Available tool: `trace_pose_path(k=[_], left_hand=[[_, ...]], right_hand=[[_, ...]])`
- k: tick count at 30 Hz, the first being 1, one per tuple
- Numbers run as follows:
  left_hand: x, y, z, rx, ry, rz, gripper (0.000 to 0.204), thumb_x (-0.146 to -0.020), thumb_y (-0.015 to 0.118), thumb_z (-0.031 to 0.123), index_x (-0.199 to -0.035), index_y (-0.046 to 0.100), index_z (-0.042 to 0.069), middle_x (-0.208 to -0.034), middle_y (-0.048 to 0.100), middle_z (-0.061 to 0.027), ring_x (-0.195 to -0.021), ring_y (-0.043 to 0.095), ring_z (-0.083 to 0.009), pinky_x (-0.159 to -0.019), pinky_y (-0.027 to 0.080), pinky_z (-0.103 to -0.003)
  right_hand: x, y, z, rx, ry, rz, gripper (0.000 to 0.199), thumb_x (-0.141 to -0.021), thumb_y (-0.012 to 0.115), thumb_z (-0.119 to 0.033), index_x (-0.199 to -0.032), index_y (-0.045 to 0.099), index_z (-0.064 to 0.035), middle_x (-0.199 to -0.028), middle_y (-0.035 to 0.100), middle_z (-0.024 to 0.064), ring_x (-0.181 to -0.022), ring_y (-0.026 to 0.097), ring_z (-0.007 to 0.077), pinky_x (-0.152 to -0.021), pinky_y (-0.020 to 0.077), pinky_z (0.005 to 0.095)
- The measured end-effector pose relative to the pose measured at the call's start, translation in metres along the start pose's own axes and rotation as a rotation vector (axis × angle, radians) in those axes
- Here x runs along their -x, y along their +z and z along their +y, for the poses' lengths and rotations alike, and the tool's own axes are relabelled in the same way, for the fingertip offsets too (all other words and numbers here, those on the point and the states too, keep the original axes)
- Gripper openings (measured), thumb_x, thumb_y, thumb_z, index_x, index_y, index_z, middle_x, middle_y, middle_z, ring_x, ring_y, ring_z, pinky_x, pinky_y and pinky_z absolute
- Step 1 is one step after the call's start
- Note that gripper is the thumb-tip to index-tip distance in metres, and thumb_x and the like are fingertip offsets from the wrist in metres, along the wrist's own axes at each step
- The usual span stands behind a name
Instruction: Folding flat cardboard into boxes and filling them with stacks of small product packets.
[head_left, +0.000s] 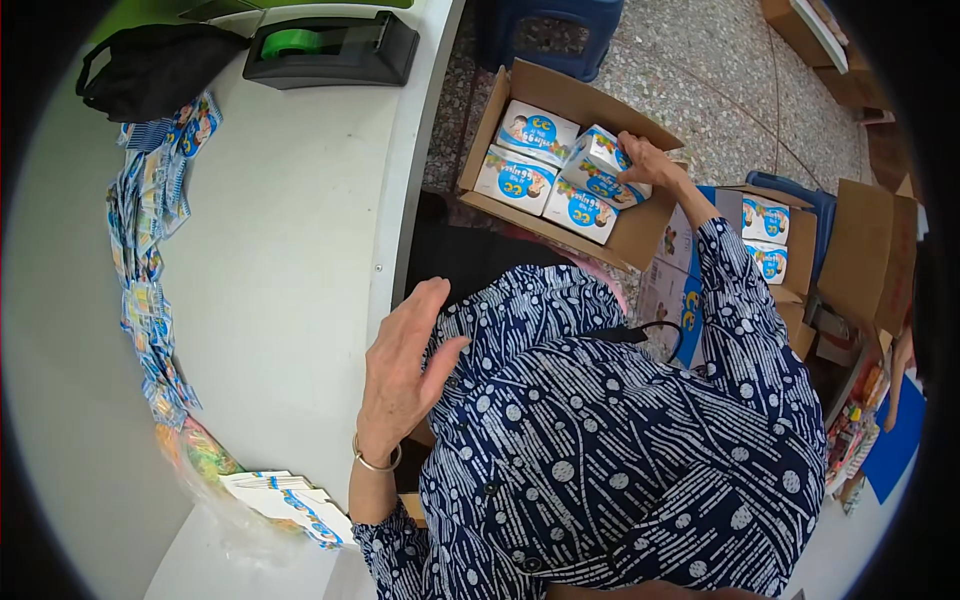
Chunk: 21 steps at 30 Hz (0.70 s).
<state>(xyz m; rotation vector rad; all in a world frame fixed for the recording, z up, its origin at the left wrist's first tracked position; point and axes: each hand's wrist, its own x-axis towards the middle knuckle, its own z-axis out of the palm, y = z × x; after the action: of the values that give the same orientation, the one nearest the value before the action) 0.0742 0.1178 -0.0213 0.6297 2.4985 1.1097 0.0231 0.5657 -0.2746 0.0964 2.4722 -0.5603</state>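
The left hand [400,375] lies nearest, flat and open at the table [290,270] edge, its fingers apart and holding nothing, a bangle [375,462] at the wrist. Below the wrist, at the table's near end, sits a stack of leaflets [290,500] partly over a clear bag [200,455]. Well out from the fingertips, a long strip of sachets [145,260] curves across the tabletop. Farther off, the right hand [650,165] reaches into an open carton [500,110] on the floor, its fingers closed around the top of one small white and blue box [605,155], which stands tilted above the others. Just left of those fingers, three more such boxes [535,160] lie packed in the carton. To the right of the hand, a second carton [800,250] holds similar boxes. Farthest, at the table's far end, stand a tape dispenser [330,50] and a black bag [155,65].
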Motion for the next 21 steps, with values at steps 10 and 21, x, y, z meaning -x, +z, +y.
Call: trace_pose_path(k=[10,21], left_hand=[[-0.013,0.0,-0.005,-0.008,-0.003,-0.056,0.055,-0.079,0.073,0.007,-0.13,0.053,0.001,-0.127,0.059,-0.0187,-0.114,0.059,-0.0356,-0.095,0.048,-0.038],[-0.015,0.003,-0.011,-0.004,-0.008,-0.083,0.056,-0.08,0.072,0.009,-0.132,0.052,0.004,-0.127,0.058,-0.0178,-0.111,0.058,-0.0354,-0.092,0.048,-0.04]], right_hand=[[-0.007,-0.015,-0.022,0.306,-0.041,-0.066,0.075,-0.063,0.082,-0.032,-0.122,0.044,-0.0037,-0.113,0.058,0.0175,-0.112,0.053,0.0345,-0.092,0.0483,0.0425],[-0.018,-0.014,-0.026,0.367,-0.025,-0.155,0.077,-0.064,0.08,-0.032,-0.124,0.043,-0.0018,-0.108,0.061,0.0181,-0.107,0.057,0.0357,-0.089,0.05,0.0421]])
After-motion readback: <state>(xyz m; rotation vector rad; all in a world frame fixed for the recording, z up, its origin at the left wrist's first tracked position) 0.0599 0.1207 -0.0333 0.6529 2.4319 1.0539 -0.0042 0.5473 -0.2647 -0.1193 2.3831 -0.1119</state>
